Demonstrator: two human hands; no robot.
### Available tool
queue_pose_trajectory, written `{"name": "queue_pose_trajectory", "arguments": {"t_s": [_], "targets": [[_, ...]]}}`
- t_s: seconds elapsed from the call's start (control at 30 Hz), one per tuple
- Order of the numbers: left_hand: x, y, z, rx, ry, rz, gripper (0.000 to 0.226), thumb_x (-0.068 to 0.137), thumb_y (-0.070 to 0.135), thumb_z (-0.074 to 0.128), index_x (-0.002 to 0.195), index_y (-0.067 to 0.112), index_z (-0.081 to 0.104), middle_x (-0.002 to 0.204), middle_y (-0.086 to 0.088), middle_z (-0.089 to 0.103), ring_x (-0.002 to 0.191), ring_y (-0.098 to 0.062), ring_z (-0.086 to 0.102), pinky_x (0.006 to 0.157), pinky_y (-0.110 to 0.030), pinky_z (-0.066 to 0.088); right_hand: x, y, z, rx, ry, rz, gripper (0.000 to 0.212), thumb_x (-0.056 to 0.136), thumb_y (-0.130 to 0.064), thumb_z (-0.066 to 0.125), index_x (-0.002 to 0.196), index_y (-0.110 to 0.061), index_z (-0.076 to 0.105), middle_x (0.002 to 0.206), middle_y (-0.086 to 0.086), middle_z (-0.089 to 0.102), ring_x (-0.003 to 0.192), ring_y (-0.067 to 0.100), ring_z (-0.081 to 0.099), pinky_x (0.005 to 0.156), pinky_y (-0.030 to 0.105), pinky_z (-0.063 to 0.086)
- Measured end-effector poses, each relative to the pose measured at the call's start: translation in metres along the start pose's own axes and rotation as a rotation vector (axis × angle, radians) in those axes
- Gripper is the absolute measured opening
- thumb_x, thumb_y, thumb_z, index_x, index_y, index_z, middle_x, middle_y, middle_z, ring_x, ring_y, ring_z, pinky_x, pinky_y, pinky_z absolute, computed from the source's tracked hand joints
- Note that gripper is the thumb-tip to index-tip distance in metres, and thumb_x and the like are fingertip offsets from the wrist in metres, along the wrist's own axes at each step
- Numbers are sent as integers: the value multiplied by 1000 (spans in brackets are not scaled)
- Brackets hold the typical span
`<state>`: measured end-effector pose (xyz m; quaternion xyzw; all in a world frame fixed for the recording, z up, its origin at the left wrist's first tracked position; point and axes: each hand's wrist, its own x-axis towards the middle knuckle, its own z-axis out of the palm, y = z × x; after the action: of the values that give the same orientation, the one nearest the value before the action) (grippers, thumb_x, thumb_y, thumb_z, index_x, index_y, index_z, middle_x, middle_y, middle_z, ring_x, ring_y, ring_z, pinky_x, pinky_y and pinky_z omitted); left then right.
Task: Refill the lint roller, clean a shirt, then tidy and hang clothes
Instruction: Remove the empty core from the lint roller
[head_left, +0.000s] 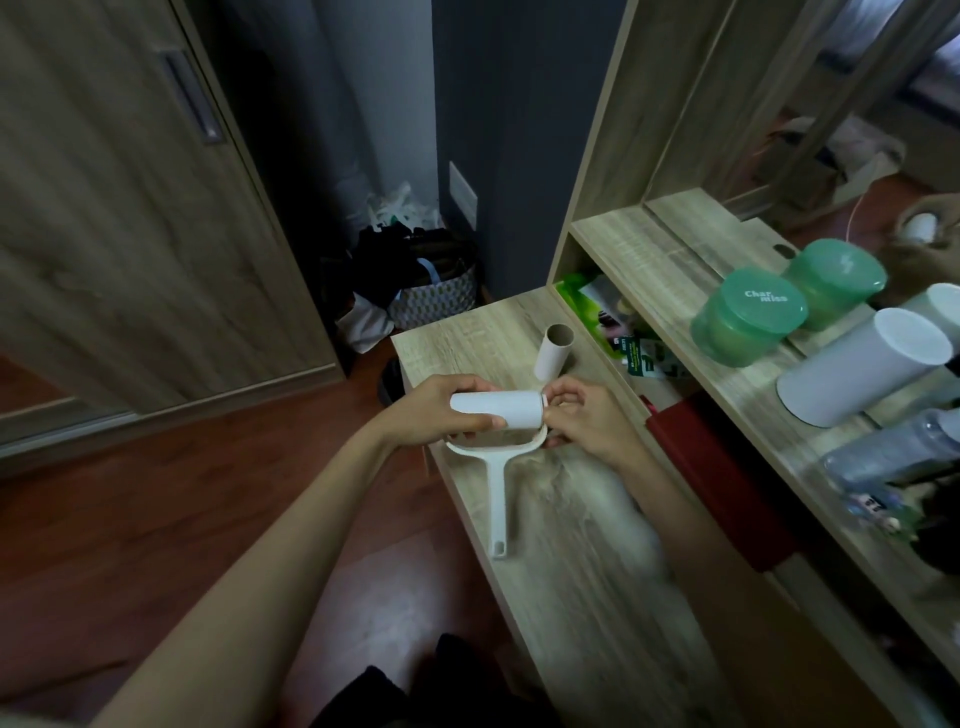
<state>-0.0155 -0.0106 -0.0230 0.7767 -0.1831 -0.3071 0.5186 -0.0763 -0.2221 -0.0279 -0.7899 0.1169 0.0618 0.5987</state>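
My left hand (441, 410) grips a white refill roll (511, 410), holding it level just above the wooden desk (587, 571). My right hand (582, 418) pinches the right end of the lint roller frame (493, 457), at the end of the roll. The frame's white handle (497, 506) points toward me and lies on the desk. An empty cardboard core (553, 351) stands tilted on the desk behind the hands.
On the shelf to the right stand a green lidded jar (748, 314) and a white cylinder (862, 364), with a mirror behind them. A red box (722, 478) sits under the shelf. A bag of clothes (415, 286) rests on the floor by the wardrobe door (130, 208).
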Motion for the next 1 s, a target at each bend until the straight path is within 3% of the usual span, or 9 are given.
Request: {"name": "queue_pose_trajectory", "arguments": {"t_s": [0.13,0.23,0.3,0.4,0.6,0.73,0.83,1.0], "targets": [[-2,1,2,-34,55,13,33,81,21,77,111,13,67,91,-4,67,70,-10,62,64,-27,50,-2,-2,3,94,73,-11,14,81,-1,65,93,-8,65,95,19,63,72,17,67,63,31,60],[-4,-1,3,-56,107,24,32,82,21,76,112,15,66,84,2,66,66,-6,63,57,-23,48,-5,-7,4,184,64,-25,14,86,-5,64,99,-9,68,94,12,66,73,8,70,64,23,58],[-6,-2,1,-59,114,33,33,83,21,75,114,16,65,83,4,66,65,-6,63,55,-22,47,-8,-9,3,236,24,-14,17,87,-10,64,104,-10,69,99,9,69,80,12,72,67,25,58],[-8,-2,-1,-71,121,49,33,84,20,74,115,17,65,86,1,67,67,-7,64,58,-25,49,-10,-12,3,306,-2,-4,21,87,-15,65,107,-9,69,102,8,71,88,21,72,72,30,60],[-11,3,-1,-66,120,94,33,82,18,76,112,21,64,88,2,68,69,-10,64,61,-31,49,-12,-15,4,360,-18,18,11,86,-15,66,95,-18,71,97,4,72,87,21,72,71,29,59],[-10,1,-1,-39,137,116,33,78,19,80,106,29,64,102,-8,68,78,-13,63,73,-42,54,-12,-15,2,354,-40,34,18,86,-12,66,103,-9,69,102,8,71,88,20,72,72,29,60],[-8,-1,0,36,173,145,35,74,23,83,103,31,64,107,-1,67,89,-8,60,80,-32,50,-14,-13,1,351,-51,37,24,84,-10,67,108,-5,67,105,10,70,91,20,72,73,31,60],[-9,-2,4,14,187,165,39,70,29,83,104,26,66,106,4,67,92,-5,60,79,-23,50,-16,-13,-3,344,-46,21,18,84,-10,68,102,-9,69,103,10,70,90,21,72,73,31,60]]}}
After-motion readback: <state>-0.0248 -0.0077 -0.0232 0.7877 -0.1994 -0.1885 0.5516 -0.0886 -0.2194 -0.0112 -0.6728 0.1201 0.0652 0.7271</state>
